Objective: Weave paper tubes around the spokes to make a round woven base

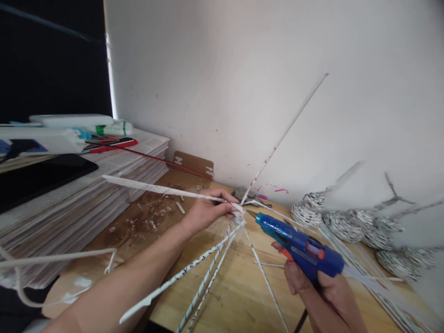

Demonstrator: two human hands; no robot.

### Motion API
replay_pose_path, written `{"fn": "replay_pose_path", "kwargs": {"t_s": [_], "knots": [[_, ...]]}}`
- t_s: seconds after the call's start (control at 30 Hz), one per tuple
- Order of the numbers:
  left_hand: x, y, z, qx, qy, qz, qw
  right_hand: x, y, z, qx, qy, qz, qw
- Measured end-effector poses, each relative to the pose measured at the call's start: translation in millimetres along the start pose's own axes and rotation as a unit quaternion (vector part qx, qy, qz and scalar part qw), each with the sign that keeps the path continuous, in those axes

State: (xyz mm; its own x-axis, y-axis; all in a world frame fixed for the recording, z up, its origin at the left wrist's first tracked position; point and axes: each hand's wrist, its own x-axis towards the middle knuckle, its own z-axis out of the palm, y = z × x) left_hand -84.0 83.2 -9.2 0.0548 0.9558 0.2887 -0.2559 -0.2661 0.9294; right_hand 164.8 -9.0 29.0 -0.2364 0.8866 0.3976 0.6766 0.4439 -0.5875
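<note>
My left hand (pixel 211 208) pinches a bundle of rolled paper sticks near its joined centre (pixel 237 217), thumb and fingers closed on it. From that centre the sticks spread out: one long stick (pixel 274 148) rises toward the wall, a flat-ended one (pixel 149 186) points left, and several slant down toward the table. My right hand (pixel 312 291) grips a blue hot glue gun (pixel 300 245). Its tip points left, close to the joint of the sticks; whether it touches cannot be made out.
Woven paper pieces (pixel 343 226) and loose paper sticks (pixel 374 282) lie at the right by the wall. At the left a stack of newspapers (pixel 149 171) bears a black phone (pixel 52 178) and tools. Paper scraps litter a brown board (pixel 152 212) on the wooden table (pixel 215 305).
</note>
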Motion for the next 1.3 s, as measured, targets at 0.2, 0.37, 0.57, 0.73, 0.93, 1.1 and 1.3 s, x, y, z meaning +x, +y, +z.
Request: {"fn": "replay_pose_path", "kwargs": {"t_s": [0.2,0.37,0.57,0.73,0.93,1.1,1.3], "knots": [[1,0,0,0.011,0.003,0.008,1.000,-3,5,-1,-0.015,-0.016,0.009,1.000],[1,-1,0,0.005,0.000,0.007,1.000,-2,7,0,-0.009,-0.021,0.004,1.000],[0,0,-1,0.000,-0.005,0.001,1.000,-1,-1,3,-0.006,-0.008,0.004,1.000],[0,-1,-1,0.013,-0.004,0.006,1.000,0,-2,4,-0.002,0.001,-0.017,1.000],[-2,-1,1,0.039,0.015,0.018,0.999,2,-3,5,0.005,-0.002,-0.027,1.000],[-1,1,2,0.051,0.025,0.028,0.998,6,-4,9,0.018,0.010,-0.032,0.999],[1,-1,2,0.056,0.036,0.020,0.998,8,0,11,0.022,-0.010,-0.023,0.999]]}}
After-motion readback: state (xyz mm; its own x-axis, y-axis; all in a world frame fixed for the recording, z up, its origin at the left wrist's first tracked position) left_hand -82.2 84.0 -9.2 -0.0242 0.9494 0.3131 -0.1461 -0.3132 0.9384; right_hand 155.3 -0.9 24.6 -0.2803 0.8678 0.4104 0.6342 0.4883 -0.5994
